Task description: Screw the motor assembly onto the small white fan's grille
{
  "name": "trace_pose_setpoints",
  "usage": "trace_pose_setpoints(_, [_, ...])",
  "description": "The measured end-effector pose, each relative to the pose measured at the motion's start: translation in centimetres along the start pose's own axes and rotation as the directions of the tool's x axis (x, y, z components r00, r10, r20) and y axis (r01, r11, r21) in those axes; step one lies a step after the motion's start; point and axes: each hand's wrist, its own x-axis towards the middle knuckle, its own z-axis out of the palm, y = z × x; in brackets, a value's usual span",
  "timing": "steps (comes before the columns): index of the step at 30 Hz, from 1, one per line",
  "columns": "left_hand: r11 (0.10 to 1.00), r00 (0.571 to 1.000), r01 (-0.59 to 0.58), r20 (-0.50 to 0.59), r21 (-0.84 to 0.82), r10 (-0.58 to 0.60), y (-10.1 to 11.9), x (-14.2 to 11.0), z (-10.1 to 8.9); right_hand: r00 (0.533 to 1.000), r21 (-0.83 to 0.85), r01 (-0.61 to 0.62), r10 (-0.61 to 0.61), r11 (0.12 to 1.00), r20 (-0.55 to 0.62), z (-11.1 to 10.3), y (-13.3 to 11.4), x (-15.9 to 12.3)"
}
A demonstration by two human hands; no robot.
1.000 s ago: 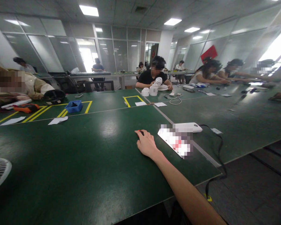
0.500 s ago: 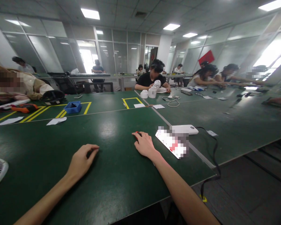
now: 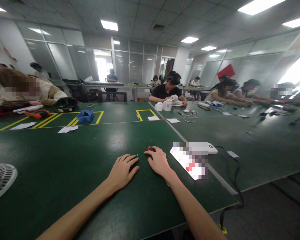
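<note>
- Red and black thing: it is small and sits on the green table, right by the fingers of the right hand. The hand hides part of it.
- The pointing finger of the right hand reaches out on the near side of the thing, toward the left. The other fingers are bent close to its right side. I cannot tell if they grip it or only touch it.
- The left hand is palm down on or just over the table. Its fingers are loose and a bit apart, with the thumb out to the side. I see nothing held in it.
- A tiny dark thing is at the tips of the left hand's fingers, in the gap between the two hands. It is too small to name.
- A phone with a bright screen lies just to the right of the right hand. Part of it is blurred.
- A long white thing with a dark round spot is just behind the phone. A black cord runs near it and hangs off the table.
- A white round grille is at the far left.
- A blue bin with dark things in it is farther back, by yellow tape.
- Across the table, a person in black leans over white parts.
</note>
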Motion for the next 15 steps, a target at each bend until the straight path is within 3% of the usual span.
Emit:
trace_pose_setpoints(5, [0.998,0.998,0.021,0.051,0.056,-0.024,-2.0,-1.6,-1.7,1.000,0.020,-0.020,0.021,1.000,-0.006,-0.2,-0.2,-0.2])
trace_pose_setpoints(10, [0.964,0.977,0.205,0.026,0.171,-0.212,-8.4,-4.3,-5.3,1.000,0.043,-0.013,0.014,0.999,-0.022,-0.3,-0.6,-0.3])
trace_pose_setpoints(13, [0.892,0.936,0.351,-0.124,0.284,-0.329,-13.0,-7.4,-9.1,0.998,0.052,0.018,-0.015,0.998,-0.060,-0.3,-1.1,-0.3])
trace_pose_setpoints(15, [0.820,0.871,0.477,-0.295,0.317,-0.392,-15.6,-10.1,-12.1,0.996,0.041,0.053,-0.049,0.998,-0.077,-0.3,-1.4,-0.4])
